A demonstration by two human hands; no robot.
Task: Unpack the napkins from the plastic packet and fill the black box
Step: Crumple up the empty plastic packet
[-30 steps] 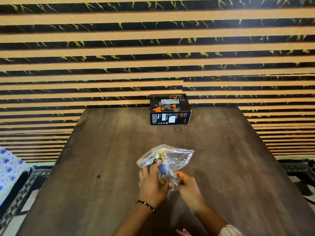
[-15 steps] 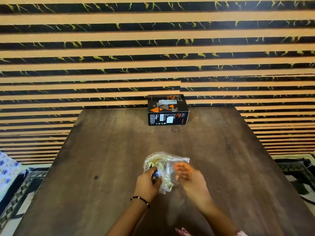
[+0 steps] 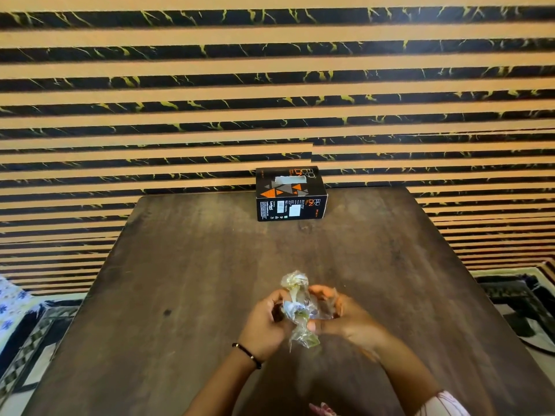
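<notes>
A clear plastic packet (image 3: pixel 298 307), crumpled into a narrow bundle, is held just above the dark wooden table (image 3: pixel 186 265) near its front middle. My left hand (image 3: pixel 265 324) grips its left side and my right hand (image 3: pixel 342 316) grips its right side, fingers curled around the plastic. No napkins show outside the packet. The black box (image 3: pixel 290 194) with orange and grey triangles stands at the table's far edge, a slot in its top, well beyond both hands.
A striped black and tan wall (image 3: pixel 270 85) rises right behind the table. Patterned floor covering (image 3: pixel 27 340) lies to the left and a dark patterned mat (image 3: pixel 516 295) to the right of the table.
The packet has gone from spread and puffed to squeezed into a tight bundle. My right hand has closed onto it from the right, and both hands have drawn together.
</notes>
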